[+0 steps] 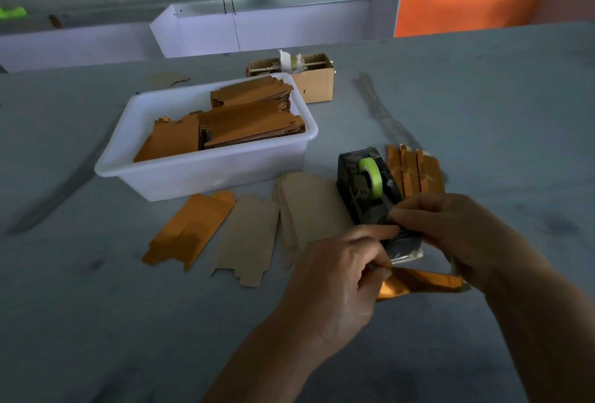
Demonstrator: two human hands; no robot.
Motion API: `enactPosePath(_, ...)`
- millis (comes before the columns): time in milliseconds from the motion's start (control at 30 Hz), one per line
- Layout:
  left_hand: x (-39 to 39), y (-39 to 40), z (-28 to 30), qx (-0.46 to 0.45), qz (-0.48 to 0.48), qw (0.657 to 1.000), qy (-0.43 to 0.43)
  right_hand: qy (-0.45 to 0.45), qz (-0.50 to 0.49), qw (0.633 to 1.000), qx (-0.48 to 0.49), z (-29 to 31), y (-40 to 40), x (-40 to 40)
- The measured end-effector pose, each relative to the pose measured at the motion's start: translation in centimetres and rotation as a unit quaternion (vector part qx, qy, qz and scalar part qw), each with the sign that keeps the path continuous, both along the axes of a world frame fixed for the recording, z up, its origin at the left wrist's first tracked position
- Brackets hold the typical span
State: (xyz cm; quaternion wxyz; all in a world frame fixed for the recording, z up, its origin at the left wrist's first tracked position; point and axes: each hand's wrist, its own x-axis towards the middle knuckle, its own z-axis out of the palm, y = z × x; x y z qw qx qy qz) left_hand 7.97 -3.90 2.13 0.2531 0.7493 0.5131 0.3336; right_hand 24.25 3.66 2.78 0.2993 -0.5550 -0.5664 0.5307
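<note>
pulling a strip off the black desktop tape dispenser (370,190) with its lime-green tape roll (372,177) is, i judge, the step in hand. my left hand (338,280), at the dispenser's near end, has its fingers curled round the folded gold foil carton blank (418,283), which lies just in front of the dispenser, partly under that hand. my right hand (457,235) sits at the cutter end with its fingertips drawn together. the tape is too thin to see, so i cannot tell whether a strip is pinched between them. to do it well i would draw the strip out level, then snap it down across the blade, bracing the dispenser so it does not slide.
</note>
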Motion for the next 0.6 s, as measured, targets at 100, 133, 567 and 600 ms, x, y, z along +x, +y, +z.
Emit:
enactPosePath(100,0.0,-0.5,-0.4,-0.014,0.002,1.000,-0.023,0.115,-0.027,0.993,-0.027,0.1,-0.5,0.3)
enactPosePath(133,0.0,-0.6,-0.5,-0.017,0.002,0.999,-0.027,0.138,-0.032,0.989,-0.032,0.1,-0.7,0.4)
enactPosePath(567,-1.1,-0.4,0.2,0.001,-0.030,0.997,0.078,-0.173,-0.076,0.968,0.163,0.4,-3.7,-0.6)
enactPosePath(600,-1.1,-0.2,0.2,0.005,-0.042,0.995,0.089,-0.179,-0.080,0.966,0.169,0.3,-3.8,-0.6)
